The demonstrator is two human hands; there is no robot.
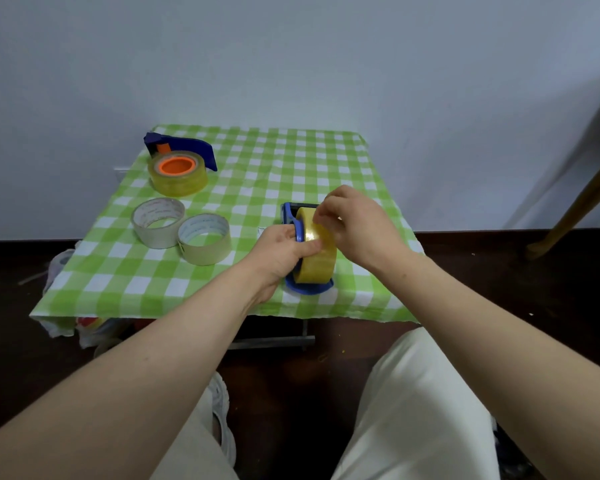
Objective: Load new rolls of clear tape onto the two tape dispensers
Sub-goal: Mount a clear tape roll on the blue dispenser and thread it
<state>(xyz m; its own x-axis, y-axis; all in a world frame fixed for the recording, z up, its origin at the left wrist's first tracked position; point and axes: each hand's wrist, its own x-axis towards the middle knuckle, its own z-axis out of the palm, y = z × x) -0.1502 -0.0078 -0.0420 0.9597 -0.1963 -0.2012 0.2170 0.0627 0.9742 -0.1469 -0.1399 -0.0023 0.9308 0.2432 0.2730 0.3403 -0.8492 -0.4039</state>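
A blue tape dispenser [307,288] stands on edge near the table's front right, with a yellowish clear tape roll [317,258] mounted in it. My left hand [278,252] grips this dispenser and roll from the left side. My right hand [355,225] pinches at the top of the roll, fingertips touching the tape surface. A second blue dispenser [187,148] lies flat at the back left, carrying a clear roll [178,178] on its orange hub [177,165].
Two nearly spent tape cores [158,223] [205,239] lie side by side at the left on the green checked tablecloth [274,161]. A bag [61,265] hangs off the table's left edge. A wooden leg [575,209] leans at far right. My knees sit below the table front.
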